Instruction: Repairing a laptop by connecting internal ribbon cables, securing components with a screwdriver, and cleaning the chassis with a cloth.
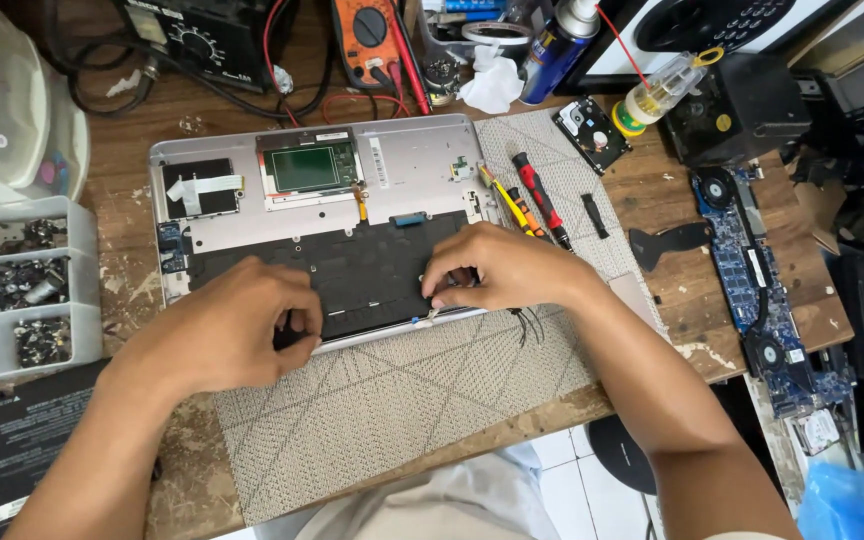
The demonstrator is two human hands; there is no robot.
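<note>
The left hand (227,335) rests at the laptop shell's (407,165) near edge, at 7 o'clock from its middle, fingers curled together and pressed onto the black keyboard backing (362,265). The right hand (502,270), at 4 o'clock, pinches something small at that edge; what it is cannot be told. The shell lies on a woven mat (392,400). Screwdrivers (537,200) lie at 2 o'clock, a multimeter (367,35) at 12, a parts tray (27,290) at 9, a circuit board (752,270) at 3.
</note>
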